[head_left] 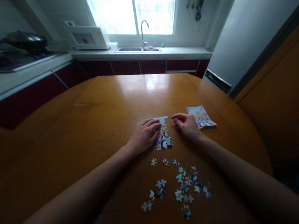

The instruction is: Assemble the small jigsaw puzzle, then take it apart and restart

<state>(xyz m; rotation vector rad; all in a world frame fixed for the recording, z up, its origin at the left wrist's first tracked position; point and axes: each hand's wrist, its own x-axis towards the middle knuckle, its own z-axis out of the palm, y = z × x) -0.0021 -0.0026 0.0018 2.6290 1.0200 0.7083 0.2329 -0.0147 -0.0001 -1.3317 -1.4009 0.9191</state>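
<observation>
A partly joined jigsaw puzzle (pixel 163 134) lies on the wooden table, its right edge showing knobs and notches. My left hand (pixel 147 134) rests over its left side with the fingers stretched out, hiding part of the picture. Just right of the puzzle's upper edge, my right hand (pixel 186 124) pinches a small puzzle piece (pixel 174 121) between thumb and forefinger. The piece is apart from the joined section and mostly covered by the fingers. Behind my right hand is a printed picture sheet (pixel 202 116), partly hidden by it.
Several loose puzzle pieces (pixel 185 187) are scattered near the table's front, between my forearms. The round wooden table (pixel 108 94) spreads widely. Beyond it stand a counter with a sink (pixel 130 50), a microwave (pixel 89 38), a pan (pixel 25 40) and a fridge (pixel 245 30).
</observation>
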